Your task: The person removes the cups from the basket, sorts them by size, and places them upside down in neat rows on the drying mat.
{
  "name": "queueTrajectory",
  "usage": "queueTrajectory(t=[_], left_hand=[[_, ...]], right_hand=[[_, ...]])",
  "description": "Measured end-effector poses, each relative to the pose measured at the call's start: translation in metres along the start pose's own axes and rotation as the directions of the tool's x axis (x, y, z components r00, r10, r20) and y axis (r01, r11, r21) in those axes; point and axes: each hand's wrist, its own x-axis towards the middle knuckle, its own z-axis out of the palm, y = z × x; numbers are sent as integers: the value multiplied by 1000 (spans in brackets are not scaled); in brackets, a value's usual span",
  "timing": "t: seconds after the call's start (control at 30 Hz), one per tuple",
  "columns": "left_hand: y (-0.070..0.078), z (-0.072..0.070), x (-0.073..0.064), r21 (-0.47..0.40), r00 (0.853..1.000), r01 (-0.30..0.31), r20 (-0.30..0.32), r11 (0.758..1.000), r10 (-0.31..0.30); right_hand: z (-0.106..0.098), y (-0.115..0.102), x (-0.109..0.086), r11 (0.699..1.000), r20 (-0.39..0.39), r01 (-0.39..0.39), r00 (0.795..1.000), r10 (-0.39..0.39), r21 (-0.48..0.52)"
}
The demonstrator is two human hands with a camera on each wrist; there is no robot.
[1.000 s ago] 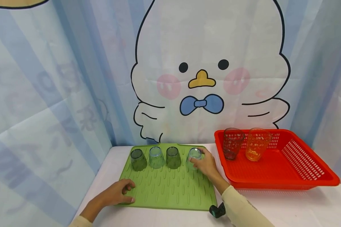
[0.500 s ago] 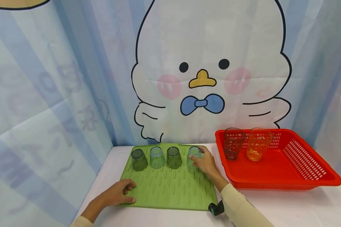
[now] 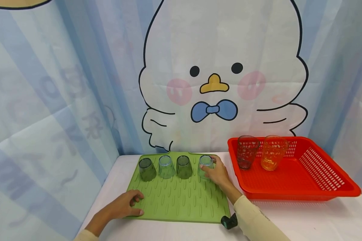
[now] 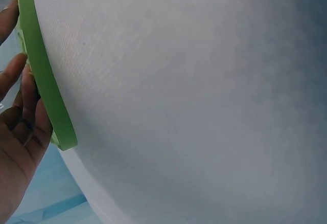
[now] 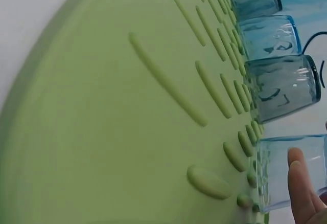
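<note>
My right hand (image 3: 218, 172) holds a pale blue clear glass (image 3: 203, 172), thumb on its near left side and fingers around the right. The glass stands narrower end up at the right of a green ridged drying mat (image 3: 181, 201). To its left, in a row, stand a dark grey glass (image 3: 184, 168), another pale blue glass (image 3: 166, 168) and a second dark glass (image 3: 147, 170), likewise narrower end up. My left hand (image 3: 126, 204) rests at the mat's near left edge with loosely bent fingers, holding nothing; in the left wrist view its fingers touch the green edge (image 4: 43, 75).
Right of the mat is a red plastic basket (image 3: 283, 187) with slotted walls. A dark patterned glass (image 3: 246, 154) and an amber glass (image 3: 273, 155) stand inside, at its left. A small black object (image 3: 229, 221) sits by my right sleeve. A printed curtain (image 3: 214, 134) hangs behind.
The pale blue glass and the right hand's thumb have shifted very slightly away from me. My left hand and the other glasses stay in place.
</note>
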Motion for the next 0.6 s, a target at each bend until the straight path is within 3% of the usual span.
queueTrajectory(t=[0.3,0.6], left_hand=[[3,0,-4,5,999,-30,-22,1000,30],[0,2,-1,16,1000,-15,-25,1000,16]], right_hand=[[-7,-4,-18,999,19,4,1000,-3,-50],[-23,-11,-53,982,116,-78,988,99,-173]])
